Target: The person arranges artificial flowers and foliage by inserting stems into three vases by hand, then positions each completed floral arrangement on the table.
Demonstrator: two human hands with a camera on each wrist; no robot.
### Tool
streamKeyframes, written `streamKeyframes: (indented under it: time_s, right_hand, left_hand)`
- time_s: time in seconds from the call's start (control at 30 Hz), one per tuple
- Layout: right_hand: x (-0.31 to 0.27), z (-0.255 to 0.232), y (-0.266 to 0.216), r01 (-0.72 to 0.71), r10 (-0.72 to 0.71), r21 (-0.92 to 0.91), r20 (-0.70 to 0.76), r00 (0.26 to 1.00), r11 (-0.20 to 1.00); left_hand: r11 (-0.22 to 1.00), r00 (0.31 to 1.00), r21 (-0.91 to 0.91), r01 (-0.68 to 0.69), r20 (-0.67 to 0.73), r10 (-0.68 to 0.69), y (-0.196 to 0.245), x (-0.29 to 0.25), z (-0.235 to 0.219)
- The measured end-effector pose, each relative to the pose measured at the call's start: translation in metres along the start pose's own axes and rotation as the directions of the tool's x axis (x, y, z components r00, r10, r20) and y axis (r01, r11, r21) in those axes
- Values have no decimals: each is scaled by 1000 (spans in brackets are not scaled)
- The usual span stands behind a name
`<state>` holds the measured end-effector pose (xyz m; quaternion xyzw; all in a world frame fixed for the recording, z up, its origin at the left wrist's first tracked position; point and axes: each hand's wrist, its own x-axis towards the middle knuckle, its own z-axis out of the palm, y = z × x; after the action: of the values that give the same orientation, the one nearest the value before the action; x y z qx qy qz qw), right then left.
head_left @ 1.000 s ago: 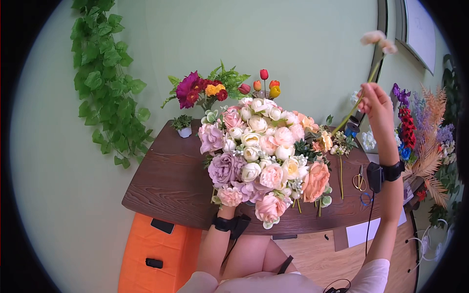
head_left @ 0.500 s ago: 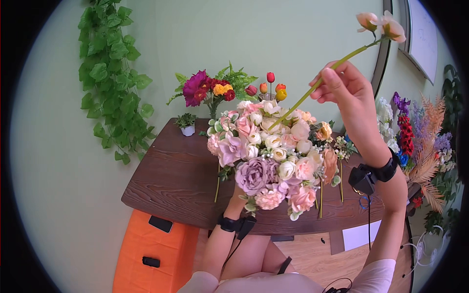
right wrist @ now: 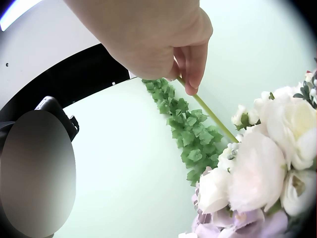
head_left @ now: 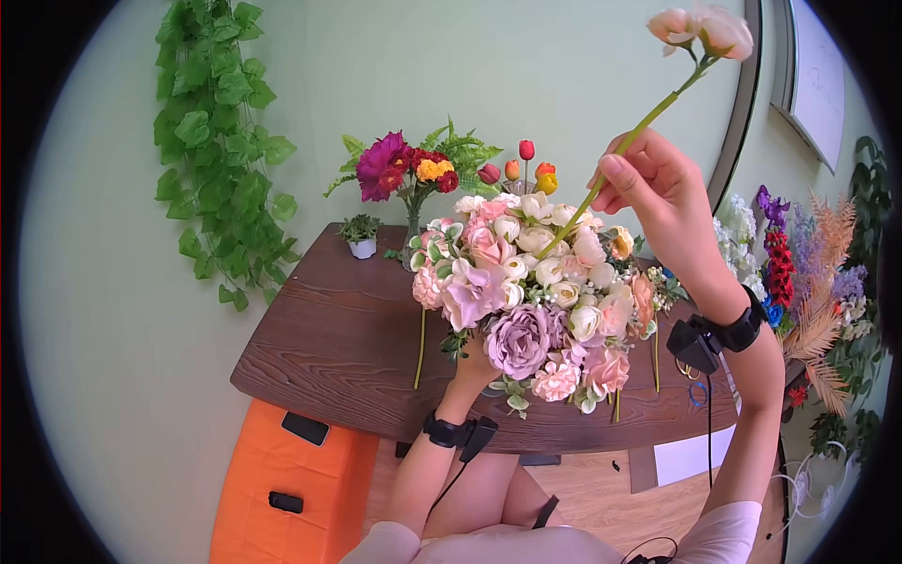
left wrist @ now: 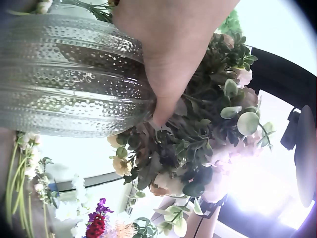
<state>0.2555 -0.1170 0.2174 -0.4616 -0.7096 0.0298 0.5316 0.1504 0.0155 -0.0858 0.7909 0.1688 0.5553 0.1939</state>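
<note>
Just inside the counter's (head_left: 319, 348) near edge, your left hand (head_left: 476, 368) grips the glass vase (left wrist: 64, 74) at its neck. Your right hand's (head_left: 662, 195) fingers (right wrist: 199, 67) pinch a flower stem (head_left: 660, 109) over the bouquet (head_left: 550, 296); a potted plant (head_left: 361, 235) stands at the far-left corner.

We find the vase (left wrist: 74, 79) in the fingers of the left hand (left wrist: 171, 54), the bouquet (head_left: 564, 294) just above them in its mouth. Left of those fingers, a loose stem (head_left: 420, 350) lies on the table (head_left: 319, 320); farther back that way stands a potted plant (head_left: 363, 248). Beyond the fingers, behind the bouquet, we have a second vase (head_left: 413, 211), tulips (head_left: 512, 170) to its right. Ivy (head_left: 230, 141) hangs far left of both hands. From the right hand's (head_left: 662, 202) fingers, a held stem (head_left: 658, 108) slants down leftward to the bouquet, its flower heads (head_left: 725, 33) above them. Bunched flowers (head_left: 780, 258) stand to those fingers' right.
</note>
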Motion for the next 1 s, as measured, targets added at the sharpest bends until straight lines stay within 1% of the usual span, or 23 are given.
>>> streamKeyframes:
  time_s: [0.03,0.17,0.23,0.37,0.43,0.6,0.7,0.73,0.8,0.83,0.87,0.9,0.93,1.0]
  right_hand:
    - [0,1,1,-8,8,-8,19,1000,1000]
    - [1,1,-4,4,-4,1,20,1000,1000]
    - [3,1,-7,90,-86,64,-63,994,994]
    - [5,9,-12,106,-90,121,-125,988,987]
    - [5,11,-9,73,-70,110,-30,997,991]
    - [5,19,2,25,-26,63,18,1000,998]
    - [7,23,8,-24,24,0,106,994,1000]
    - [8,24,9,-28,27,1,102,994,1000]
    - [10,26,13,-80,92,-80,165,982,994]
    - [9,28,18,-94,105,-72,156,982,993]
    - [10,31,23,-137,173,-167,220,960,976]
    - [11,34,27,-171,244,-262,278,929,950]
    - [11,36,30,-178,249,-258,274,929,949]
    - [10,39,34,-103,222,-348,321,921,932]
  left_hand:
    - [1000,1000,19,-2,-2,2,0,0,0]
    - [1000,1000,7,-23,-6,23,4,3,-4]
    - [1000,999,-2,-29,-24,29,6,3,-6]
    - [998,999,62,-32,-31,34,4,2,-3]
    - [996,998,80,-49,-23,51,4,3,-4]
    - [987,996,130,-90,-7,91,6,4,-7]
    - [981,993,155,-115,11,115,7,6,-9]
    - [979,992,163,-123,18,122,7,7,-10]
    - [974,990,179,-137,36,133,9,8,-11]
    - [972,989,187,-144,56,135,8,9,-11]
    - [969,988,195,-150,67,139,8,9,-11]
    - [997,997,71,-38,72,33,6,7,-9]
    - [997,996,71,-36,80,30,5,6,-7]
    - [1000,997,-9,-1,79,1,1,7,-4]
